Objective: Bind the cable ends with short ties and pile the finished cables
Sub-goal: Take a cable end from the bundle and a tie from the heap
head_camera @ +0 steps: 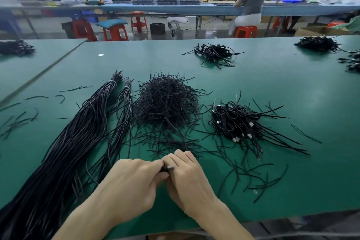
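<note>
My left hand (132, 183) and my right hand (189, 177) meet low at the table's centre, both closed around a black cable end with a metal plug (167, 168) between the fingertips. A long bundle of loose black cables (78, 134) runs from the near left edge up toward the middle. Directly beyond my hands lies a mound of short black ties (165, 101). To the right sits a pile of coiled, bound cables (237, 121) with plugs showing. Whether a tie is in my fingers is hidden.
Green table mat (292, 87) with stray ties scattered left (17, 121) and right (261, 179). Further cable piles lie at the far middle (214, 54), far right (319, 44) and far left (15, 46). People sit at benches behind, among red stools.
</note>
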A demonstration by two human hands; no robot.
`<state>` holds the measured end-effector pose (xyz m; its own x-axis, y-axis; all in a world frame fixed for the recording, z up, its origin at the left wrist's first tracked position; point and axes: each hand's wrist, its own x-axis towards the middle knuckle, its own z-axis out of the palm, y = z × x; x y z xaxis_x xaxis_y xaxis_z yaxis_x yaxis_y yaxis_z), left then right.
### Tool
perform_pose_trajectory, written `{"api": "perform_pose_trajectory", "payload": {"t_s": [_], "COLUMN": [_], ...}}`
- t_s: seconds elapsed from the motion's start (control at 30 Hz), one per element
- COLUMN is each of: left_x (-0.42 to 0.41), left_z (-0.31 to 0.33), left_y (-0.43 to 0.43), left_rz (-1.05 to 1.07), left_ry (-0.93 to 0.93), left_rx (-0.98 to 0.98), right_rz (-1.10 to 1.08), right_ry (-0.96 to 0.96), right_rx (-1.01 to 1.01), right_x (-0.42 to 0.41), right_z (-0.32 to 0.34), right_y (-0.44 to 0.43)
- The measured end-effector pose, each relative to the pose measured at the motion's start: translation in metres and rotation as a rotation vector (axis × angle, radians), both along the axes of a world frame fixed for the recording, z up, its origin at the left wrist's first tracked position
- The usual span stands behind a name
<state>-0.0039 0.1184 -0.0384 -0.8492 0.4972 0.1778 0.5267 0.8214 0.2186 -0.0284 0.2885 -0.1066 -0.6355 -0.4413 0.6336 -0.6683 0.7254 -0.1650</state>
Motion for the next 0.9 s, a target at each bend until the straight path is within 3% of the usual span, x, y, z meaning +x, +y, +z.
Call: {"api": "perform_pose_trajectory", "payload": {"t_s": [0.33,0.6,0.67,0.9], "left_x": [-0.004,-0.016,-0.017,-0.016], "left_z": [-0.001,-0.022,-0.03,-0.036], "left_y": [0.01,0.002,0.003,0.041], "left_rz": [-0.02,0.083,0.116,0.165], "left_ry": [0.204,0.318,0.211,-0.313], "left_rx": [-0.009,0.029,0.211,1.276], "right_rz": [-0.066,-0.168,-0.149,-0.053], "right_ry": [-0.069,0.065,0.08,-0.044], "right_rx": [-0.046,-0.248,-0.277,-0.423], "right_x": [0.001,-0.003,-0.004,0.001], "right_z": [0.002,-0.001,0.0,0.002], "right_y": [0.002,0.0,0.0,0.002]}}
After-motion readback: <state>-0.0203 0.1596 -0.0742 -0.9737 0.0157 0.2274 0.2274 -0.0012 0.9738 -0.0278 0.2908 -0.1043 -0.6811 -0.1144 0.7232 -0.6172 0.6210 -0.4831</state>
